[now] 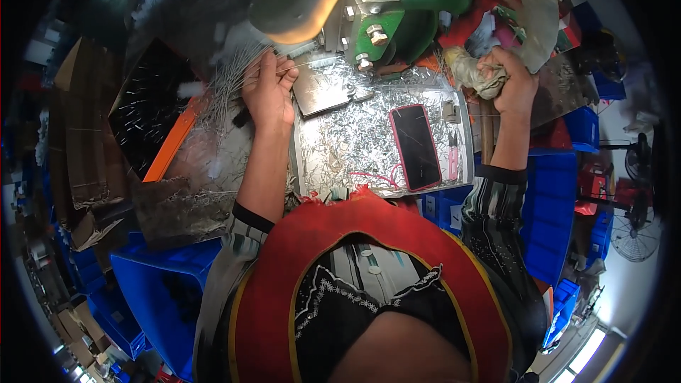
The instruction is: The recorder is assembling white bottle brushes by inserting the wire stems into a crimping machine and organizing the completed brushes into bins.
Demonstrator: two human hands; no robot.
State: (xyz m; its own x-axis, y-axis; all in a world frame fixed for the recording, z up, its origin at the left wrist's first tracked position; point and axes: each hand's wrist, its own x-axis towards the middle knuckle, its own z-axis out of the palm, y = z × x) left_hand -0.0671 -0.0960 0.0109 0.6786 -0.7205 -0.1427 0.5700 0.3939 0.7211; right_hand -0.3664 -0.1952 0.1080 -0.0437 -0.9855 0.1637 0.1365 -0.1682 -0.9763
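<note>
My left hand (pixel 268 92) is at the left of the green press (pixel 418 28), its thumb and fingers pinched on thin metal wires. A loose bundle of these wires (pixel 230 81) fans out beside it on the bench. A flat metal block (pixel 319 89) sits just right of my left fingers, under the bright lamp (pixel 301 0). My right hand (pixel 514 85) is wrapped round a cloth-covered handle (pixel 479 78) at the right of the press. Exactly where the wire ends lie is hard to make out in the glare.
A shallow tray (pixel 333 145) full of small metal clippings holds a phone in a red case (pixel 415 147) and a pink marker (pixel 452 156). A black bin with an orange edge (pixel 167 142) stands left. Blue crates (pixel 550 206) flank me; a fan (pixel 633 236) is far right.
</note>
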